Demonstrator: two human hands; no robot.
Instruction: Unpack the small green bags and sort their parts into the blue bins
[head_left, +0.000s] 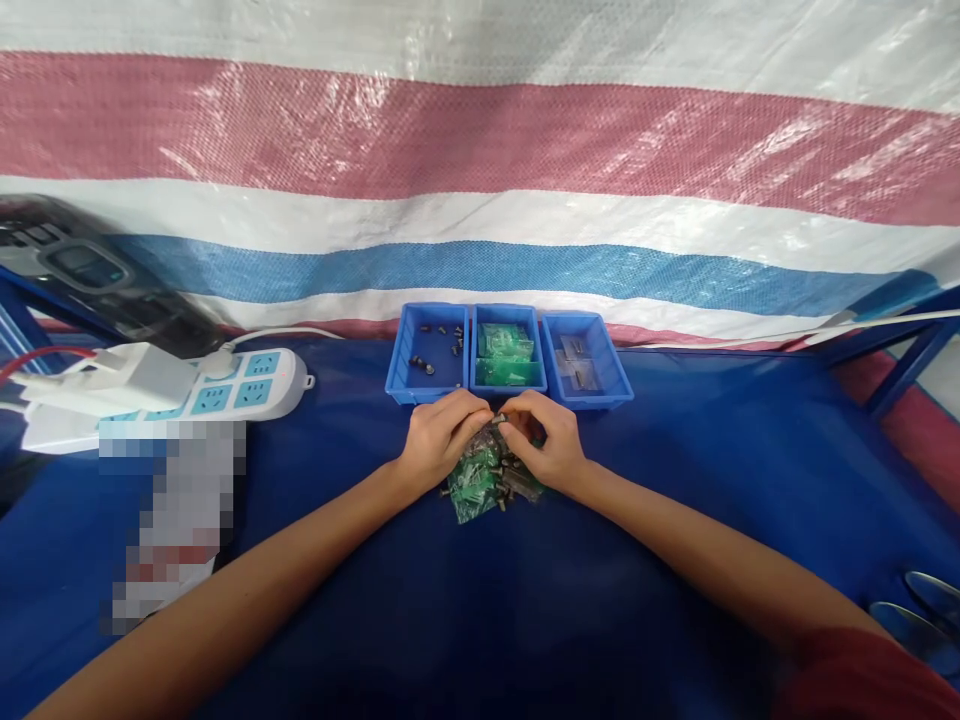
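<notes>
My left hand [441, 435] and my right hand [551, 437] meet above a small mixed pile in the middle of the table. Between the thumb and forefinger of my right hand is a small dark bolt [499, 419]. The fingertips of my left hand are pinched together close beside it; what they hold, if anything, is hidden. Under my hands lie green-tinted plastic packets [472, 485], clear packets [523, 484] and loose bolts [502, 500]. The hands cover part of this pile.
Behind my hands stand three blue bins: the left bin [395, 352] holds loose bolts, the middle bin [505, 312] green packets, the right bin [611, 365] clear packets with metal pieces. A power strip [289, 385] with plugs sits at left, eyeglasses [911, 625] at right.
</notes>
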